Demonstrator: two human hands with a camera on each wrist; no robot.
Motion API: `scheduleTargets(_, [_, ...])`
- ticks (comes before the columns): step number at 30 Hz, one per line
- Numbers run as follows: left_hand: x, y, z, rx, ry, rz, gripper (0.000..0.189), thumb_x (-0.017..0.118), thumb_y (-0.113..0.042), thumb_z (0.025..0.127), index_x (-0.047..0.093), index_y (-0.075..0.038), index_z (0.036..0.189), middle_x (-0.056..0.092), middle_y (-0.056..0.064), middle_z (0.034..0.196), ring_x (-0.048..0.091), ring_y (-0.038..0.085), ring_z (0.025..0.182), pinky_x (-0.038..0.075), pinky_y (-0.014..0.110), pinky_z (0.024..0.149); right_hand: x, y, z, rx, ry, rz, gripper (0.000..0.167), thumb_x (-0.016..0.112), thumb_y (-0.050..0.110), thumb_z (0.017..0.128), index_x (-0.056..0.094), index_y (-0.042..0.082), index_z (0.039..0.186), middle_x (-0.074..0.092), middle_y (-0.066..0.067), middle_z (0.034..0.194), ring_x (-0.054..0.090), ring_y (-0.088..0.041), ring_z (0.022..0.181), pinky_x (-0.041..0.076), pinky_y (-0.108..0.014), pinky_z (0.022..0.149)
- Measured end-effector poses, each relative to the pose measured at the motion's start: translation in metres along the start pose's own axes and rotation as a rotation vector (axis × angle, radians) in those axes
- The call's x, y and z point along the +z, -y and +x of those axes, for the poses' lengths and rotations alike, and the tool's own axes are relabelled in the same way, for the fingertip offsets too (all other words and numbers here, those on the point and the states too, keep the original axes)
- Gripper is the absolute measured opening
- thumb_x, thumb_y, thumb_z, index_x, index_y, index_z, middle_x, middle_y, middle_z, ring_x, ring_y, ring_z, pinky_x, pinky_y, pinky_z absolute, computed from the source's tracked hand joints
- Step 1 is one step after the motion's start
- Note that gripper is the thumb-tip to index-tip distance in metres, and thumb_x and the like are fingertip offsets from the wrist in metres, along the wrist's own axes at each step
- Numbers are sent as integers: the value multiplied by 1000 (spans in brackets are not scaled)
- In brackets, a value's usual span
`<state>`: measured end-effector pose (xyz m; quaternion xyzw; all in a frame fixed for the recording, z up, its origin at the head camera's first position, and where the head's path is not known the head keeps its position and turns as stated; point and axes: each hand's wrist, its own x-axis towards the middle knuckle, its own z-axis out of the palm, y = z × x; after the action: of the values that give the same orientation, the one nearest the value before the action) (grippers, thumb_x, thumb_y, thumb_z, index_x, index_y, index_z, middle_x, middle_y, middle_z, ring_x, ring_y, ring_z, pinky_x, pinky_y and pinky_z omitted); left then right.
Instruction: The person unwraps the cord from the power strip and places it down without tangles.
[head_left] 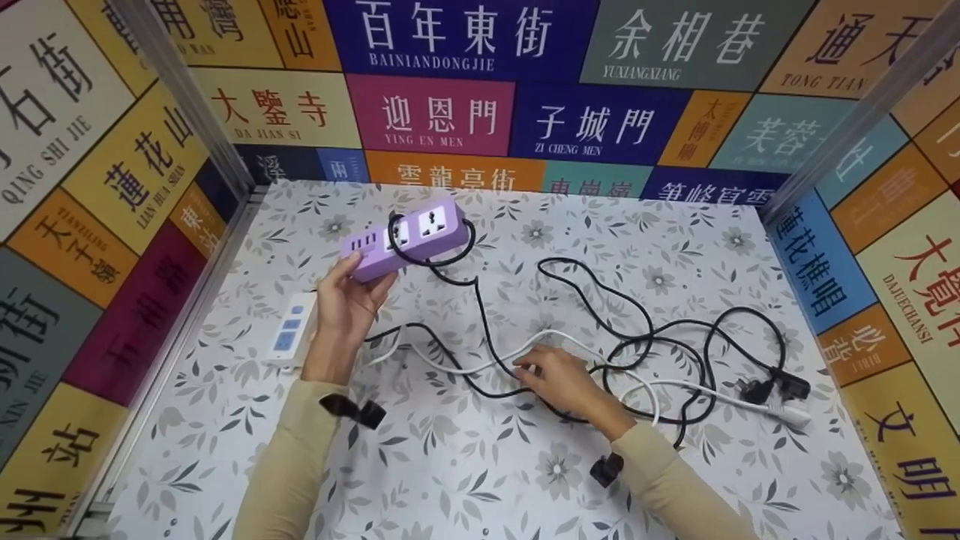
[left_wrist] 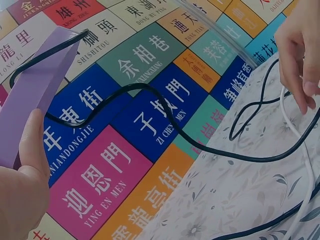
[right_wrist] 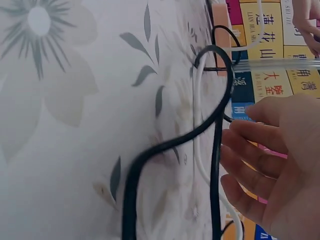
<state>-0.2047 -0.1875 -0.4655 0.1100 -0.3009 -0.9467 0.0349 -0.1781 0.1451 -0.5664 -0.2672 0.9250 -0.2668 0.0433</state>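
My left hand [head_left: 346, 304] grips a purple power strip [head_left: 415, 234] near its USB-port end, raised and tilted above the table. White socket panels face up on it, and its black cord [head_left: 484, 322] loops around the far end. From there the cord droops toward my right hand [head_left: 559, 379]. That hand hovers low over the tangled cords, fingers loosely bent. In the right wrist view its fingertips [right_wrist: 227, 137] come right up to a black cord [right_wrist: 216, 170] without curling round it. A white power strip [head_left: 304, 330] lies partly hidden behind my left wrist.
A white cable [head_left: 450, 371] winds among black loops toward a white plug [head_left: 791, 411]. Two black plugs [head_left: 757, 390] lie beside it at the right. A pale orange block [right_wrist: 220, 30] shows far off in the right wrist view. Printed panels [head_left: 439, 112] wall in the flower-patterned table [head_left: 555, 469].
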Motion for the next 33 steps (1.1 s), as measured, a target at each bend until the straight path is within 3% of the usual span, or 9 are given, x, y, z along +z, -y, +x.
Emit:
scheduleTargets(7, [-2,0,1,-10,1,-25,23,43,-12,104,58,-2,118,71,14,98,73,24,86,63,36,80,18,0,11,31,83,55,17,70,31,93,78,18,97,73,4,80,63,-10,69,50,-29,64])
scheduleTargets(12, [-2,-3,1,-26,2,-22,23,42,-14,105,57,-3,119,70,12,97,72,22,85,63,33,80,17,-1,19,81,36,230,17,70,22,93,81,9,97,75,-4,78,55,-5,63,44,-21,58])
scheduleTargets(18, [-7,-5,-1,-43,-12,-30,22,43,-14,104,59,-3,115,70,13,99,73,24,86,63,34,81,-9,6,35,214,-55,470,22,72,25,92,80,7,102,78,-16,93,53,-2,62,44,-17,59])
scheduleTargets(21, [-9,-4,-1,-37,14,-15,22,42,-13,104,60,-3,114,71,14,99,74,25,87,63,35,81,-27,10,41,222,-86,508,22,72,27,92,81,9,100,71,-11,70,44,-2,55,39,-18,55])
scheduleTargets(25, [-9,-1,-2,-36,74,26,25,40,-11,104,61,-4,115,73,13,100,74,24,88,63,35,82,-51,17,47,220,-153,547,20,73,27,92,81,11,99,75,-6,78,53,-4,63,45,-17,63])
scheduleTargets(28, [-10,2,-3,-40,89,66,27,39,-9,103,63,-4,114,75,12,98,75,22,87,63,34,81,-66,22,51,212,-204,570,21,72,26,92,80,9,102,75,-9,110,67,-9,93,54,-23,88])
scheduleTargets(30, [-11,5,-3,-40,92,101,28,38,-8,103,65,-5,112,75,10,97,74,21,86,63,34,82,-75,24,52,210,-241,582,22,73,26,92,79,8,103,74,-12,112,70,-17,102,56,-30,94])
scheduleTargets(31, [-11,6,-3,-41,90,115,28,39,-7,102,66,-5,110,75,10,96,73,20,86,63,35,83,-78,25,52,208,-261,590,22,73,26,92,79,8,104,74,-12,113,69,-17,106,55,-31,96])
scheduleTargets(33, [-13,8,-3,-41,82,144,28,39,-6,101,67,-6,108,74,8,96,71,19,85,62,36,84,-84,25,51,199,-300,600,22,71,24,94,79,7,106,78,-12,93,72,-15,88,56,-27,89])
